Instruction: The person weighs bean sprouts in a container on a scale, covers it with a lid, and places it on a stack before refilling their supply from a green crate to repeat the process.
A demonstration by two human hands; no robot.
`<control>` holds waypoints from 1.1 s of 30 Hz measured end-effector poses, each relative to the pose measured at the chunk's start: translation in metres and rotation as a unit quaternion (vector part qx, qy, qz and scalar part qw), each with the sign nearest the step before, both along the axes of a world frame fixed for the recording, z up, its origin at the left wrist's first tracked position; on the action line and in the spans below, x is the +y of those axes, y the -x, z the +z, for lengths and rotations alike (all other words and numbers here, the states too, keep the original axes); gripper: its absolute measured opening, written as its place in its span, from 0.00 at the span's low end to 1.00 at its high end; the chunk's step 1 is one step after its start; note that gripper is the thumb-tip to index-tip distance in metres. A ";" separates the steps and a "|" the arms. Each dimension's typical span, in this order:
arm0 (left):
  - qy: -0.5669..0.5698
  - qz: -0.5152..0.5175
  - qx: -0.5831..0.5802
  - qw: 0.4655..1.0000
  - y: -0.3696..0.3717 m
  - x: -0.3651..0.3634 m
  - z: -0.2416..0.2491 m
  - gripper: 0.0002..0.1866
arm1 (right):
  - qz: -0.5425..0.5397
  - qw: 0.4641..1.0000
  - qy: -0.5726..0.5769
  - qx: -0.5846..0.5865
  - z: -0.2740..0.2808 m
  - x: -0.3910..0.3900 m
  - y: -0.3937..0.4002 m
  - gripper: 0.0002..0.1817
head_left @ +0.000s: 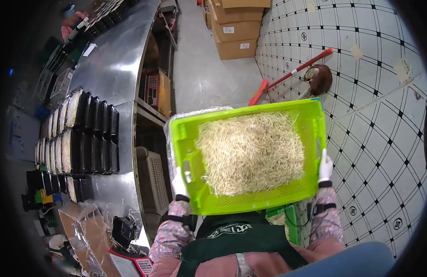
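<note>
- We hold a lime-green crate (250, 203) in front of our chest, above the green apron (232, 242), one gloved hand on each short side.
- Our left hand (178, 182) grips the crate's left wall, its fingers closed around the rim near a handle slot.
- Our right hand (325, 167) clasps the right wall, its fingers wrapped over the edge.
- The crate carries a heap of pale bean sprouts (250, 152), piled toward the middle and right, with bare perforated floor showing at the left and along the near edge.
- To our left runs a steel surface (114, 69) carrying rows of black trays (91, 138), some already filled with sprouts.
- Ahead, cardboard boxes (236, 30) are stacked on the floor, and a red-handled mop (292, 74) leans against the white quilted wall (379, 134).
- At the far end of the surface another person (70, 23) is blurred and small.
</note>
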State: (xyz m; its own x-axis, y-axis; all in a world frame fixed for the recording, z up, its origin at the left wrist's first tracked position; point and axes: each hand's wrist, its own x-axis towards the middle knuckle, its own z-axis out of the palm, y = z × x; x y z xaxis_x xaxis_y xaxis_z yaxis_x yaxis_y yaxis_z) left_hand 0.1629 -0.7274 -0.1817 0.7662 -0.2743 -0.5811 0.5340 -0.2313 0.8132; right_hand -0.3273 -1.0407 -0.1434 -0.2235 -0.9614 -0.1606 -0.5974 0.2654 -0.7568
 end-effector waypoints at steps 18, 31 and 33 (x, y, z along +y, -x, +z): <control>-0.040 0.095 0.006 0.995 -0.094 0.035 0.021 0.32 | 0.155 0.987 0.034 0.012 0.019 0.030 -0.119 0.27; -0.106 0.075 -0.065 0.989 -0.102 0.072 0.014 0.33 | 0.114 0.990 0.057 -0.062 -0.023 0.066 -0.106 0.30; -0.047 0.079 -0.009 0.996 -0.103 0.009 0.026 0.32 | 0.155 0.987 -0.046 0.001 0.013 0.009 -0.113 0.31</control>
